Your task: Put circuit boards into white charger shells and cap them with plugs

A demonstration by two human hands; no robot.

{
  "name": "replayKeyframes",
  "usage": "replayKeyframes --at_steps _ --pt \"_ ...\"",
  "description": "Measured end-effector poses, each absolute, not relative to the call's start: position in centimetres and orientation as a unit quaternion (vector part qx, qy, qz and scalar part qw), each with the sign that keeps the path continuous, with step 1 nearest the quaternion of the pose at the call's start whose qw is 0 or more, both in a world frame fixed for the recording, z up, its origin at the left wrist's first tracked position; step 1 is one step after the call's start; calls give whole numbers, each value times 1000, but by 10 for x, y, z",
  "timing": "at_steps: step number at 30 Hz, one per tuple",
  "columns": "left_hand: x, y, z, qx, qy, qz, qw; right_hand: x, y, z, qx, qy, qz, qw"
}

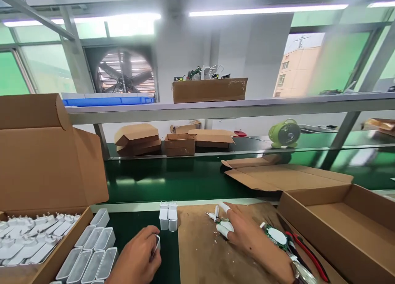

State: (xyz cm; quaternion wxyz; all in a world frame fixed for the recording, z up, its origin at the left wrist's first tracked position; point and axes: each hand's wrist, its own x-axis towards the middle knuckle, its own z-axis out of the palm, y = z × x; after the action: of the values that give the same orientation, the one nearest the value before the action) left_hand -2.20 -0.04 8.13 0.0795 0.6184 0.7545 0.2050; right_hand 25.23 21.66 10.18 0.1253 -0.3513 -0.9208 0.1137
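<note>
My left hand (138, 255) is closed around a small white plastic housing (157, 242), mostly hidden by the fingers. Just beyond it, two white adapter pieces with prongs (168, 215) stand side by side on the green surface. My right hand (243, 232) has white finger cots on the thumb and index finger. Those fingertips close on a small green circuit board with white parts (224, 222), low over the brown mat (203, 251). Beside the right forearm lies another green board with a round white part (277, 236), next to red-handled pliers (310, 255).
Open white housings (92, 255) stand in rows at left, beside a carton (88, 222) of white plastic parts (33, 238). A cardboard box (339, 226) borders the mat at right. Flattened cardboard (286, 177) lies behind it. A shelf rail (216, 111) crosses above the green belt (173, 179).
</note>
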Motion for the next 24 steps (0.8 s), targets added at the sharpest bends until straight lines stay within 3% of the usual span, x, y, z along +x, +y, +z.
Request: replayKeyframes --at_steps 7,12,15,18,24 --pt "-2 3 44 596 713 326 173 265 218 88 -366 -918 99 112" --pt "-6 -6 36 586 703 335 225 245 206 127 -305 -924 184 138" --pt "-5 -7 30 560 709 378 203 224 190 148 -257 -924 271 85" --pt "-4 -8 22 555 703 410 173 200 169 141 -246 -944 222 13" --pt "-9 -11 12 561 702 388 204 177 141 100 -269 -948 164 -35"
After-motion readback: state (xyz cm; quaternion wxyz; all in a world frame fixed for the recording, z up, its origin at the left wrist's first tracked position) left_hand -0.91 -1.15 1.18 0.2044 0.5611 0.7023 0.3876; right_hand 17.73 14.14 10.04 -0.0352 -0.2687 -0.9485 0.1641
